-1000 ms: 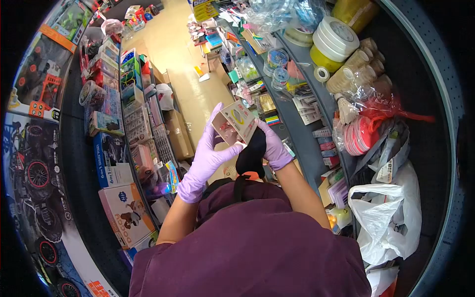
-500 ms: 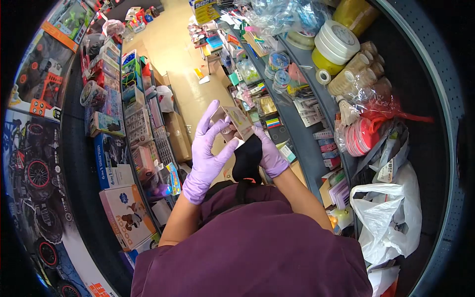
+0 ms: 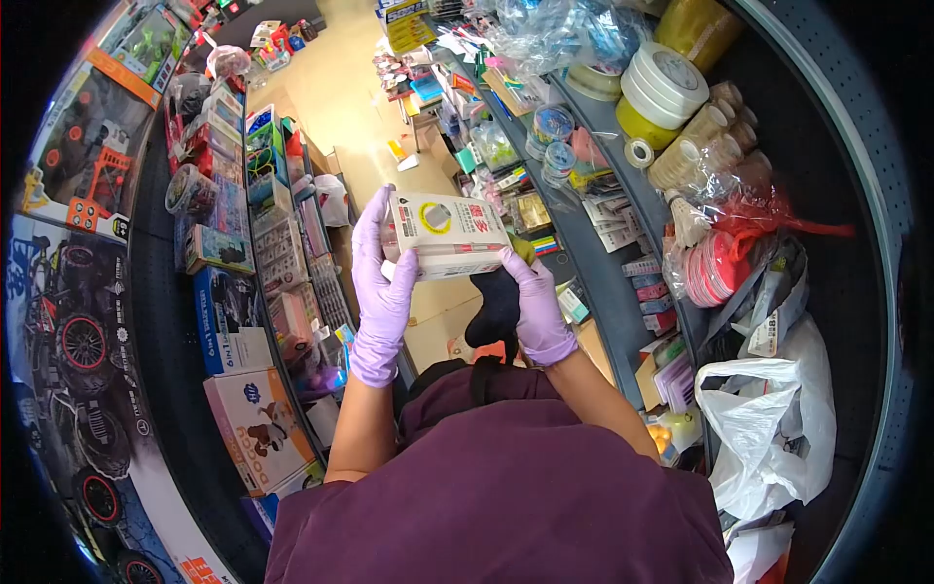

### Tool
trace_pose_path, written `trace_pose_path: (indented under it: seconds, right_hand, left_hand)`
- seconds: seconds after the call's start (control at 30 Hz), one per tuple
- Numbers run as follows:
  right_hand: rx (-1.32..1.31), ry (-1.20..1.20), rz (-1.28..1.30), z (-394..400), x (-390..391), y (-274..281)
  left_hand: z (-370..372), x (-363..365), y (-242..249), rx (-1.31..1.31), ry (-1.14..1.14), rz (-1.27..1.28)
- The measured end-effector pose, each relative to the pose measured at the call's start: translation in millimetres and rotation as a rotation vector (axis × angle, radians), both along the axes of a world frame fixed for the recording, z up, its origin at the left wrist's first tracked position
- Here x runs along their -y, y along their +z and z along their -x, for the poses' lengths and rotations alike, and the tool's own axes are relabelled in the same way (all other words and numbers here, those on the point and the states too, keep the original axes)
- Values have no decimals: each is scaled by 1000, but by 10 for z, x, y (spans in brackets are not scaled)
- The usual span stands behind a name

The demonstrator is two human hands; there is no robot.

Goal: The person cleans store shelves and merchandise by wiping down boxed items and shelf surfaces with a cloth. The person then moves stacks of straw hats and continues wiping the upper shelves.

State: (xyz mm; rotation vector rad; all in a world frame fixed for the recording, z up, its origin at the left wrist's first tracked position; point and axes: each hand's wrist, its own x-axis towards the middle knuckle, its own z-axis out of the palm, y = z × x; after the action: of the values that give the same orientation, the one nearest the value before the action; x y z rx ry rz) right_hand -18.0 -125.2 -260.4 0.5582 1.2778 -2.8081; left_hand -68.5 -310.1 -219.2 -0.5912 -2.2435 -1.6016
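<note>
A pale cardboard box with a yellow ring and red and black lettering is held between my two hands in front of my chest. My left hand, in a lilac glove, wraps round its left end, thumb along the near edge. My right hand, gloved likewise, pinches its right corner. An olive-coloured patch shows just behind the right fingertips. Below the box, beside my right hand, is a dark, soft-looking black shape, partly hidden by the box.
Shelves line both sides of a narrow aisle. On the right shelf are tape rolls, bagged goods and a white plastic bag. Boxed toys, including a dog-picture box, stand on the left. The tan floor runs ahead.
The box has turned so its printed broad face and near side now show. My left fingers, spread at its open end before, have closed round that end.
</note>
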Motion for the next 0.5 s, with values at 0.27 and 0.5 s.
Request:
trace_pose_path:
  seconds: [0.27,0.5]
  right_hand:
    - [-75,-109,-138,-28,14,137]
    - [-257,-202,-417,-16,33,54]
  left_hand:
    - [-36,-140,-154,201,-49,-622]
    - [-24,-173,-85,414,-126,-863]
